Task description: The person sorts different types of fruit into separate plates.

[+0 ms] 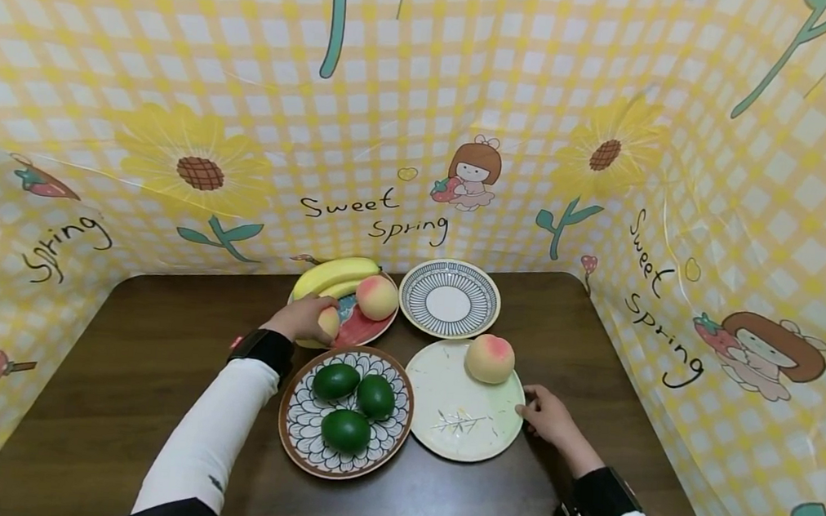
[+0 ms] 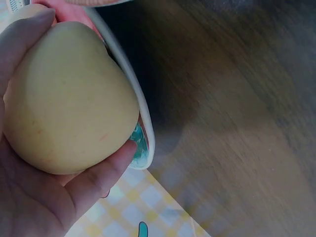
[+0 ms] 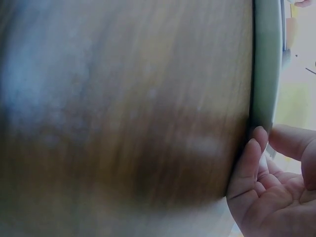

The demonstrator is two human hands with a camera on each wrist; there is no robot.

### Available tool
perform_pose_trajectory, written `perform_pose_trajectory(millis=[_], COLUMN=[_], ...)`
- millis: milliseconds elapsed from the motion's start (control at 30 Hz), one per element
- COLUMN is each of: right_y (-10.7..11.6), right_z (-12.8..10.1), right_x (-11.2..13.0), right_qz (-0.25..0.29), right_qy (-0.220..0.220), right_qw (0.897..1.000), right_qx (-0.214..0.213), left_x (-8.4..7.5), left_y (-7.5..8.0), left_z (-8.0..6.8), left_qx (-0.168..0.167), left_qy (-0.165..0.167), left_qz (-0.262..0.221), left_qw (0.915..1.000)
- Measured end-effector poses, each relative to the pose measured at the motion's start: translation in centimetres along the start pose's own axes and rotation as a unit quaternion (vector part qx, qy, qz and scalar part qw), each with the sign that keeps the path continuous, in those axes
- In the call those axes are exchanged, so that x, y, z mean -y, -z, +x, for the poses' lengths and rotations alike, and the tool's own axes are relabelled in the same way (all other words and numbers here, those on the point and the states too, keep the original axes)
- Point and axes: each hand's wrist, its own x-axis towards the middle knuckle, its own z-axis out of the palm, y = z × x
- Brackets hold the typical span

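My left hand (image 1: 302, 317) grips a peach (image 2: 71, 101) at the near left side of the coloured plate (image 1: 365, 333), fingers curled round it. Bananas (image 1: 334, 274) and another peach (image 1: 377, 297) lie on that plate. The held peach is mostly hidden by the hand in the head view; whether it touches the plate I cannot tell. With thumb and fingers, my right hand (image 1: 552, 415) pinches the right rim of a pale plate (image 1: 437, 399), also seen as a green-white rim (image 3: 267, 64) in the right wrist view. One peach (image 1: 490, 359) sits at the back of this pale plate.
Three dark green oval fruits (image 1: 345, 431) lie on a brown-rimmed patterned plate (image 1: 343, 471), front left of the pale plate. Behind stands a striped dish (image 1: 449, 300). A yellow checked cloth (image 1: 396, 109) rises behind and beside the dark wooden table (image 1: 153, 366).
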Motion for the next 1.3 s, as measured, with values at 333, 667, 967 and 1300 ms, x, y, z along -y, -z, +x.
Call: perform_pose_trajectory(millis=[333,667,967,1300], right_y=[0.1,-0.1,-0.3,-0.1], right_z=[0.0,0.0,-0.3,-0.3], right_x=[0.5,0.3,0.1,0.1], right_qz=[0.007,0.006,0.006,0.013], right_qy=[0.007,0.011,0.004,0.013], right_qw=[1.000,1.000,1.000,1.000], right_qx=[0.001,0.003,0.006,0.001], left_x=[-0.3,0.2,0.2,-2.8], left_y=[-0.1,-0.3,-0.1,1.7], left_z=[-0.7,-1.7,-2.4,-2.8], left_qx=[-0.022,-0.040,-0.077,-0.099], left_qy=[0.014,0.005,0.004,-0.030], left_qz=[0.003,-0.011,-0.009,0.004], left_qw=[0.9997,0.9991,0.9970,0.9946])
